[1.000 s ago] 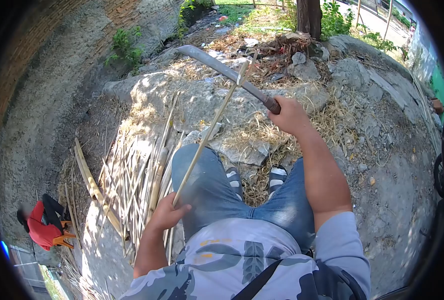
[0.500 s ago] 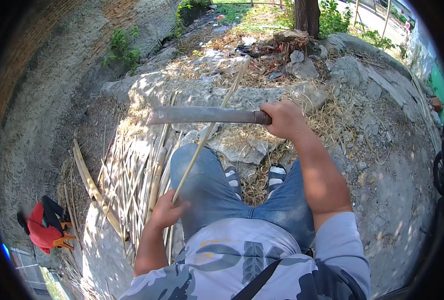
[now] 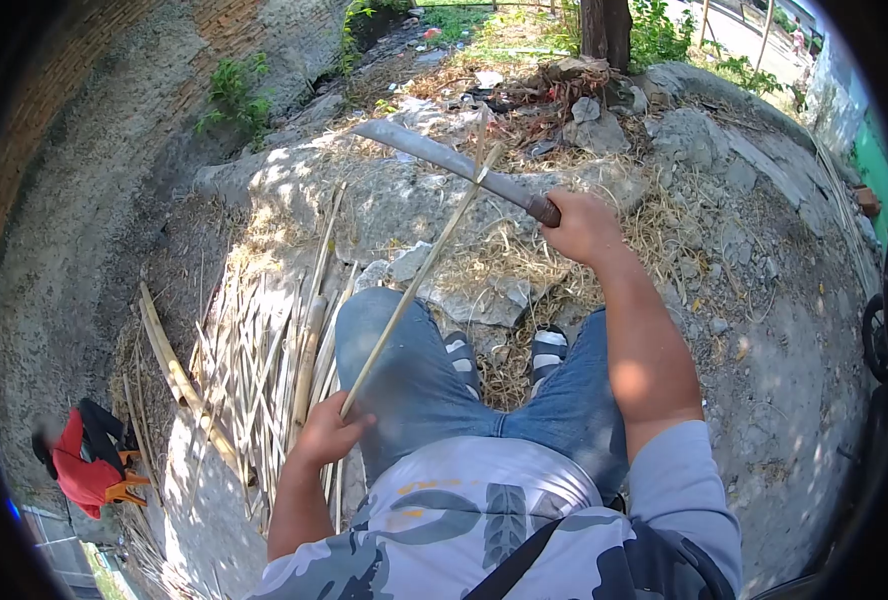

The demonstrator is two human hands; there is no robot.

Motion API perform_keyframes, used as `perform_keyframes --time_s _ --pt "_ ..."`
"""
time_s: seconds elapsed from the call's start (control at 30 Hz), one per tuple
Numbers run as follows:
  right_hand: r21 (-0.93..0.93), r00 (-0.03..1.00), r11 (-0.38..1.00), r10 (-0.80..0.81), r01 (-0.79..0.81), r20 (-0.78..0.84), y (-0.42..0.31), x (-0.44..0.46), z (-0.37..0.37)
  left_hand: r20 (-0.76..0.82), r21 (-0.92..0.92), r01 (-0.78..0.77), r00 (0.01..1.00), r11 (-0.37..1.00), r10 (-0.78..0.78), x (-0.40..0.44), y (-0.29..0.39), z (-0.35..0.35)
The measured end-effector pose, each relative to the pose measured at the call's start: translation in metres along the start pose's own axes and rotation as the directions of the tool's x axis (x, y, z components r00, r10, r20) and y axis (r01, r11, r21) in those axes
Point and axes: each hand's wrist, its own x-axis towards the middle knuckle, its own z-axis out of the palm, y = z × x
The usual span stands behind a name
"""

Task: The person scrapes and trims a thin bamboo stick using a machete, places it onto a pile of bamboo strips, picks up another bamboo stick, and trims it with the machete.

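My right hand (image 3: 580,228) is closed around the dark handle of a machete (image 3: 426,150). Its blade slants up to the left and meets the upper end of a long, thin bamboo strip (image 3: 416,280), where the tip looks parted around the edge. Low on the strip, my left hand (image 3: 330,434) grips it beside my left knee. The strip leans up and away to the right. To the left of my leg lies a pile of split bamboo strips (image 3: 254,350).
Thicker bamboo pieces (image 3: 169,350) lie left of the pile. A broken concrete slab (image 3: 364,205) with dry shavings stretches ahead of my feet. A person in red (image 3: 84,465) sits on an orange chair (image 3: 127,488) at the lower left. A tree trunk (image 3: 605,35) stands at the back.
The machete has tilted from nearly level to slanting, its tip rising and its handle end shifting slightly right. Its blade now sits at the strip's upper end, which appears split. My left hand stays nearly in place.
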Motion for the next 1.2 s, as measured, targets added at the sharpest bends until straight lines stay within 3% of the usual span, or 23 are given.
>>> perform_keyframes --time_s 0.07,0.17,0.27,0.37,0.47,0.67,0.87,1.07,1.2 --pt "0.184 0.995 0.982 -0.061 0.046 0.075 0.010 0.007 0.011 -0.003 -0.005 -0.008 1.000 1.000 0.008 0.001 -0.009 0.003" --pt "0.491 0.951 0.857 -0.004 -0.156 0.309 0.011 0.011 0.017 -0.030 -0.027 -0.026 0.999 0.999 0.025 -0.003 -0.002 0.001" --pt "0.396 0.987 0.918 -0.066 0.003 0.146 0.000 0.009 0.022 -0.054 0.009 -0.038 0.998 0.999 0.039 0.002 0.000 0.000" --pt "0.129 0.999 0.991 -0.030 0.027 0.021 -0.013 0.001 0.008 -0.086 0.000 -0.059 0.995 0.998 0.058 0.005 0.012 -0.003" --pt "0.014 0.997 0.997 -0.081 0.080 0.020 -0.007 0.001 0.008 -0.100 -0.040 -0.037 0.994 0.998 0.033 0.009 0.013 -0.004" --pt "0.318 0.988 0.938 -0.154 0.138 0.024 -0.020 -0.001 0.018 -0.096 -0.076 -0.019 0.995 0.997 0.012 0.009 0.016 -0.010" --pt "0.142 0.985 0.978 -0.140 0.153 -0.099 -0.022 -0.003 0.015 -0.092 -0.040 -0.026 0.996 0.999 0.022 0.009 0.019 -0.012" --pt "-0.133 0.917 0.916 -0.391 0.379 -0.081 -0.018 -0.007 0.018 -0.087 0.019 -0.042 0.995 0.999 0.044 0.008 0.015 -0.001" --pt "-0.180 0.893 0.879 -0.450 0.441 -0.010 -0.022 -0.005 0.021 -0.048 -0.014 -0.044 0.998 0.999 0.043 0.004 0.018 -0.005"
